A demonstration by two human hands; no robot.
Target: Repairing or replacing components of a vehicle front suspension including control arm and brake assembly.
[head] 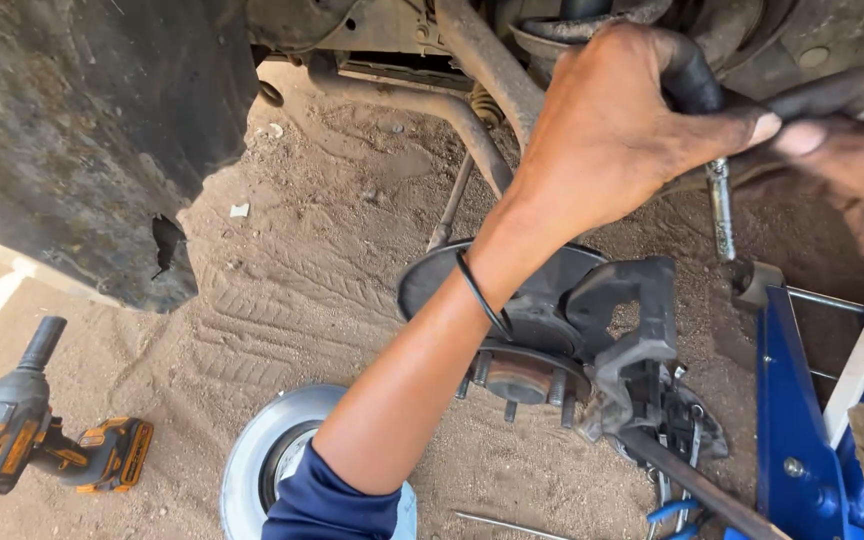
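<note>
My left hand [607, 130] reaches up under the car and is wrapped around a black rubber hose [690, 78]. My right hand [857, 165], with a ring on one finger, pinches the same hose further right, near the frame's edge. A metal fitting [720, 210] hangs down from the hose between the two hands. Below my left forearm sits the bare wheel hub [517, 378] with its studs, with a grey brake caliper [630, 335] loose beside it.
A blue floor jack [802, 430] stands at the lower right, with a dark bar [697, 485] leaning by it. On the sandy ground lie a brake disc [262, 450], a yellow and black impact wrench [42, 440] and a thin rod [512, 525]. The dark fender liner [82, 130] hangs at upper left.
</note>
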